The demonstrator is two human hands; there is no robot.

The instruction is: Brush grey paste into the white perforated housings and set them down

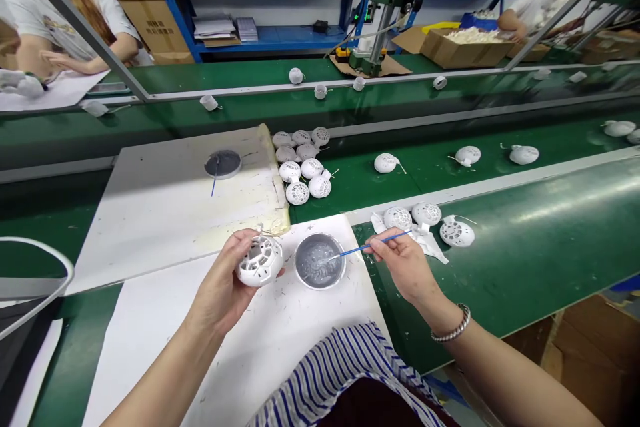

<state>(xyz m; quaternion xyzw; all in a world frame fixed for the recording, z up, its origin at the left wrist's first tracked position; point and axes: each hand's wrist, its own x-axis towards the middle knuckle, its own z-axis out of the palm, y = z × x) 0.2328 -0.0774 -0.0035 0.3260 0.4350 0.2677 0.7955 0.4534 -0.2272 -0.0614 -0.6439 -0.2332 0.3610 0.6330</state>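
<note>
My left hand (227, 283) is closed around a white openwork plastic shell (260, 261), rounded and full of cut-out holes, with a thin string at its top. Between the fingers of my right hand (403, 263) is a thin blue paintbrush (367, 246). Its tip dips into grey paint in a round bowl (299, 271) that stands on a white board (345, 320). The shell is held just left of the bowl, apart from it. Right of my right hand lie a few similar shells (457, 231) and a crumpled white cloth or tissue (429, 242).
Several white shells (299, 193) are grouped beyond the bowl, and others (387, 163) sit spaced along the green conveyor (420, 187). A second paint dish (223, 164) with a blue brush rests on the far board (165, 213). Two people (107, 20) sit across the line.
</note>
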